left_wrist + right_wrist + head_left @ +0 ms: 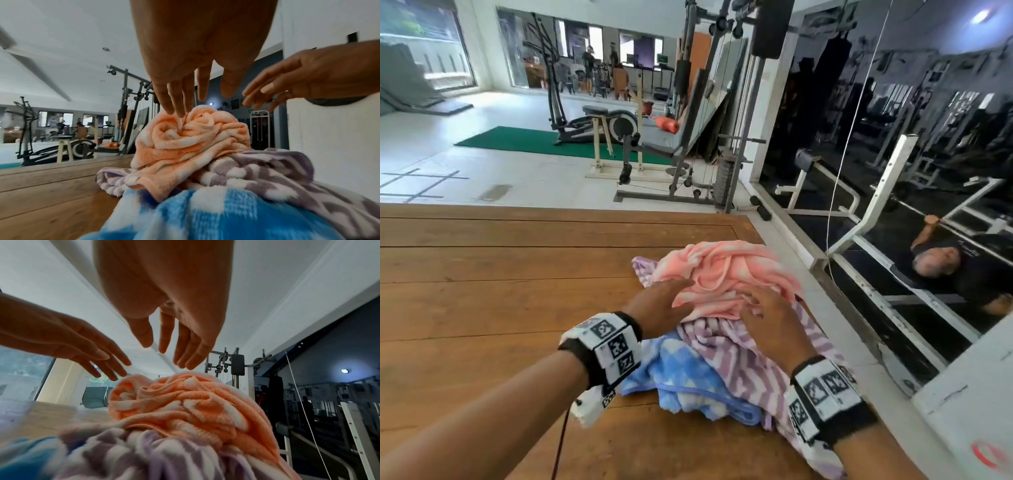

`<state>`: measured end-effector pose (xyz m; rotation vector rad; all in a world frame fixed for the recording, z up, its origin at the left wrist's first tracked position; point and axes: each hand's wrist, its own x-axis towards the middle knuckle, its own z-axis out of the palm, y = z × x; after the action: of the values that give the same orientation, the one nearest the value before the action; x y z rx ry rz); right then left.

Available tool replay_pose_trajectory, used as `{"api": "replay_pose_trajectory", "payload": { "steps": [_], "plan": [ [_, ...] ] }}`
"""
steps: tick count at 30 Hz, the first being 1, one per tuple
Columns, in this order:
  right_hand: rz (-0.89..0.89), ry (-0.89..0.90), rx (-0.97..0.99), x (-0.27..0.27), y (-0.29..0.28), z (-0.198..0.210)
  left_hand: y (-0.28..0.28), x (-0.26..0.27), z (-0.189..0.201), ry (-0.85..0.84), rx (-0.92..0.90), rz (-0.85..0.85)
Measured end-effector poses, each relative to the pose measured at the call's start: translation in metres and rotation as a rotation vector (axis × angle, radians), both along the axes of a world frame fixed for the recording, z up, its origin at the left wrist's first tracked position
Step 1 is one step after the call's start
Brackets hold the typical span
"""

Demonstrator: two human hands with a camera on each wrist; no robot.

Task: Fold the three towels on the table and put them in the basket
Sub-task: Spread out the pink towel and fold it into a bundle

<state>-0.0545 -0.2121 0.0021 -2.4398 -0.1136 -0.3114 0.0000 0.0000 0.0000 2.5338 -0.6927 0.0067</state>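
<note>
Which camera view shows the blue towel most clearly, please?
The head view: the blue towel lies crumpled on the table, partly under the purple towel. The left wrist view shows only a blurred close patch; the right wrist view, a blurred corner.

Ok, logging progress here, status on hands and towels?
Left hand and right hand open, reaching onto peach towel. Three towels heaped, unfolded. Basket not in view.

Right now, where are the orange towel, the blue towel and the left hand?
orange towel [726,270]: head view, its crumpled top.
blue towel [681,373]: head view, its checked middle.
left hand [657,305]: head view, back of hand.
</note>
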Motion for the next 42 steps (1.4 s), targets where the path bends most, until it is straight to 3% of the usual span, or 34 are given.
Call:
{"api": "replay_pose_trajectory", "payload": {
  "steps": [5, 8, 12, 14, 17, 19, 21, 25, 28, 30, 32, 35, 38, 40, 42],
  "plan": [
    [-0.105, 0.033, -0.325, 0.060, -0.012, -0.002, -0.043, 0.038, -0.013, -0.084, 0.028, 0.069],
    [-0.091, 0.086, -0.313, 0.070, -0.016, -0.016, -0.051, 0.054, -0.031, -0.030, 0.158, 0.140],
    [-0.026, 0.018, -0.134, 0.073, -0.019, -0.015, -0.053, 0.059, -0.025, -0.125, 0.260, 0.174],
    [-0.013, -0.044, -0.028, 0.075, -0.023, 0.004, -0.043, 0.063, 0.000, -0.157, 0.118, 0.238],
    [-0.011, -0.224, 0.092, 0.079, -0.029, 0.049, -0.012, 0.074, 0.054, -0.195, -0.247, 0.386],
    [-0.022, -0.339, 0.161, 0.080, -0.028, 0.080, 0.005, 0.074, 0.095, -0.282, -0.505, 0.439],
    [0.011, -0.427, 0.209, 0.078, -0.022, 0.107, 0.015, 0.069, 0.127, -0.410, -0.641, 0.440],
    [0.244, -0.364, 0.244, 0.063, 0.008, 0.134, 0.021, 0.050, 0.139, -0.453, -0.527, 0.349],
    [0.410, -0.280, 0.300, 0.051, 0.032, 0.133, 0.007, 0.022, 0.128, -0.225, -0.370, 0.027],
    [0.444, -0.264, 0.341, 0.048, 0.038, 0.131, -0.007, 0.009, 0.121, -0.157, -0.375, -0.149],
    [0.428, -0.227, 0.309, 0.049, 0.034, 0.129, -0.010, 0.006, 0.121, -0.177, -0.452, -0.068],
    [0.349, -0.161, 0.066, 0.055, 0.017, 0.120, -0.002, 0.010, 0.135, -0.239, -0.608, 0.125],
    [0.179, -0.264, -0.077, 0.065, -0.002, 0.110, 0.003, 0.009, 0.158, -0.372, -0.746, 0.196],
    [0.052, -0.335, -0.053, 0.070, -0.010, 0.109, 0.005, 0.011, 0.165, -0.471, -0.783, 0.262],
    [-0.014, -0.388, 0.136, 0.072, -0.015, 0.118, 0.007, 0.015, 0.166, -0.515, -0.788, 0.335]
  ]
}}
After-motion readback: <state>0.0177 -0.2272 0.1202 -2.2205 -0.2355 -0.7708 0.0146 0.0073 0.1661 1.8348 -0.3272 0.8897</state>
